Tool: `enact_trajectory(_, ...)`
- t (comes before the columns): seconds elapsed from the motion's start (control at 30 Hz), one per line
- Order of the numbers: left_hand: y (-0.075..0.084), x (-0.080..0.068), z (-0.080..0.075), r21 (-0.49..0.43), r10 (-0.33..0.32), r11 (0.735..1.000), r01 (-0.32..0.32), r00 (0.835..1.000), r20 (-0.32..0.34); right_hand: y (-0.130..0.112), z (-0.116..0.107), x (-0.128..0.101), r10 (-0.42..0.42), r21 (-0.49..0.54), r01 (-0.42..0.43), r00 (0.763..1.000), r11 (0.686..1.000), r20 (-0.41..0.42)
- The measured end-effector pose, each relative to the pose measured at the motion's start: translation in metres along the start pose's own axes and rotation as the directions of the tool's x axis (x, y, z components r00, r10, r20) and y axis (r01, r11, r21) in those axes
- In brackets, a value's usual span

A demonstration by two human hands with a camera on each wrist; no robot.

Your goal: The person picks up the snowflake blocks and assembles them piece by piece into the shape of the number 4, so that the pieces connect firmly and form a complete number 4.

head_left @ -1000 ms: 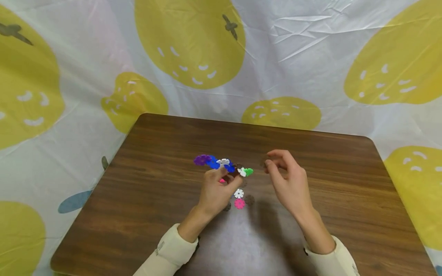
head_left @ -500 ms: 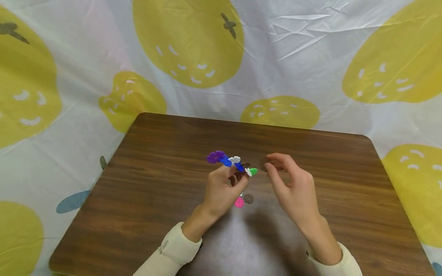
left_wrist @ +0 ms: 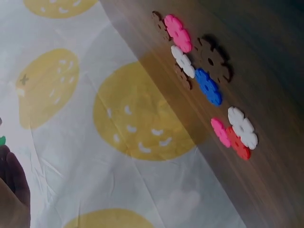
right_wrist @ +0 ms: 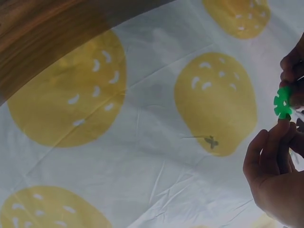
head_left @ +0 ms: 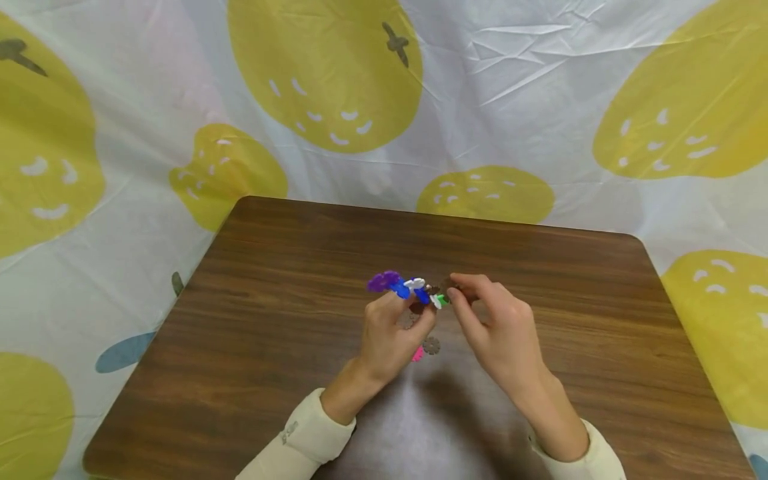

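My left hand (head_left: 409,308) holds up a chain of plastic snowflake discs (head_left: 403,287) above the wooden table (head_left: 288,320); the chain runs purple, blue, white, brown, then green (head_left: 442,299). My right hand (head_left: 456,288) pinches a small brown disc (head_left: 449,285) against the chain's green end. In the right wrist view the green disc (right_wrist: 283,102) shows between fingertips (right_wrist: 273,142) at the right edge. In the left wrist view only a fingertip (left_wrist: 12,187) shows at the lower left.
Loose discs lie on the table under the hands: a pink one (head_left: 417,354) and a brown one (head_left: 431,345). The left wrist view shows several more (left_wrist: 209,85) in pink, white, blue, brown and red. A fruit-print sheet (head_left: 336,80) surrounds the table.
My left hand carried the chain to the right and my right hand moved left with the brown disc, so the disc now meets the green end. The loose white disc is hidden.
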State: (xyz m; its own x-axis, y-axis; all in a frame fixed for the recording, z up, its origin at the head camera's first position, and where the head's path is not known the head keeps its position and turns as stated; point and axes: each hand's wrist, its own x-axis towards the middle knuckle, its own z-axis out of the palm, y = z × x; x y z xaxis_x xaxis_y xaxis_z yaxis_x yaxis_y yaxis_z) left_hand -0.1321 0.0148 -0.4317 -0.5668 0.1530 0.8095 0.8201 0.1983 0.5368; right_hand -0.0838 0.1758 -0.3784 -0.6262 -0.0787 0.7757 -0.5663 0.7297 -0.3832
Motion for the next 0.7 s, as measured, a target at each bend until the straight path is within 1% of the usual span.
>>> enact_trajectory(0.23,-0.0029,-0.0028,0.0053,-0.096,0.046,0.994,-0.056,0.993,-0.106,-0.0047,0.0029,0.0023,-0.033,-0.025,0.033,0.999,0.999,-0.001)
enact_trajectory(0.33,-0.0045,-0.0033,0.0051,-0.123,0.062,0.989,-0.079,0.989,-0.136,-0.0072,0.0050,0.0047,-0.060,-0.029,0.061,0.998,0.998,0.023)
enact_trajectory(0.43,-0.0060,-0.0033,0.0042,-0.140,0.077,0.985,-0.098,0.986,-0.147,-0.0082,0.0069,0.0071,-0.078,-0.021,0.079,0.996,0.997,0.045)
enact_trajectory(0.5,-0.0067,-0.0034,0.0028,-0.139,0.078,0.985,-0.099,0.985,-0.154,-0.0084,0.0077,0.0084,-0.071,-0.008,0.072,0.996,0.997,0.062)
enact_trajectory(0.7,-0.0088,-0.0022,-0.0022,-0.131,0.064,0.988,-0.083,0.988,-0.141,-0.0070,0.0055,0.0091,-0.001,0.076,-0.006,0.996,0.997,0.094)
